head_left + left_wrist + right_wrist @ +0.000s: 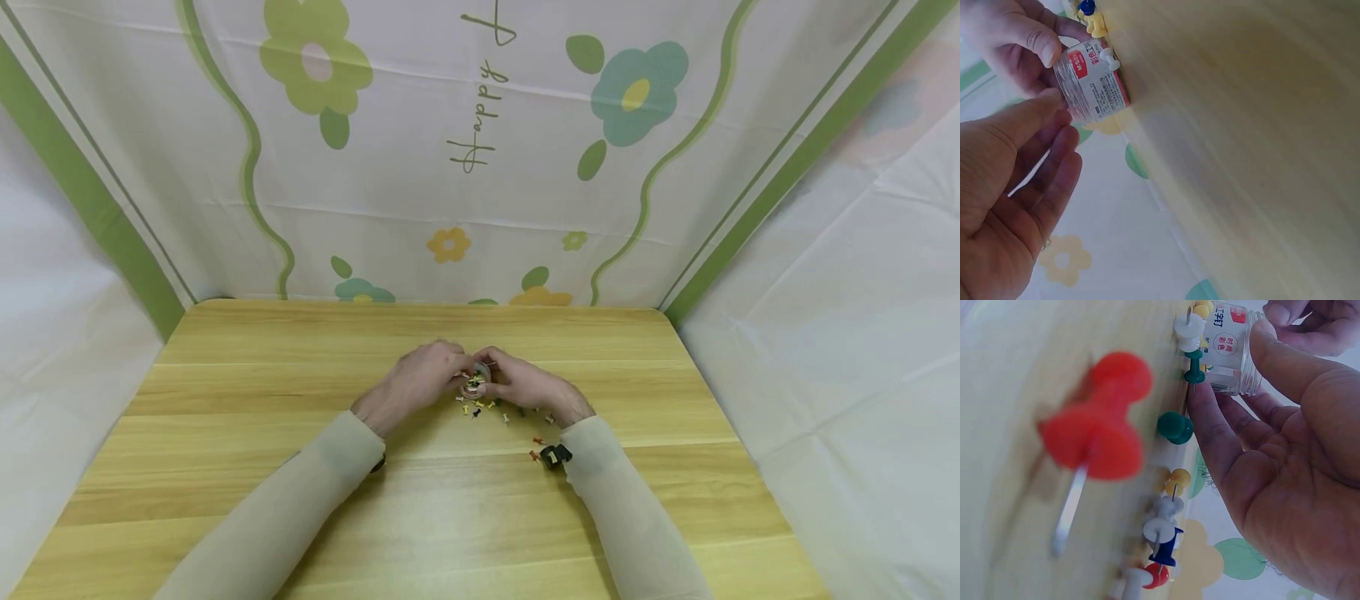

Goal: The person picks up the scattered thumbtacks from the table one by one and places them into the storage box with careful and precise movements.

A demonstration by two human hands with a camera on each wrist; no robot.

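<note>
A small clear jar (1094, 84) with a white and red label stands on the wooden table, its mouth facing up. Colored push pins show inside it in the head view. My right hand (528, 386) grips the jar, thumb at the threaded rim and fingers around the far side. Over the mouth is my left hand (423, 373), thumb and index fingertips close together at the rim; whether they pinch a pin is hidden. Loose push pins lie beside the jar, among them a white one (1109, 59), a green one (1194, 367) and a red one (1097, 415) near the right wrist.
More pins in several colors, such as a blue one (476, 413) and a red one (534, 456), are scattered on the near and right side of the jar. The wooden table (247, 392) meets a flowered cloth wall (420, 183) at the back.
</note>
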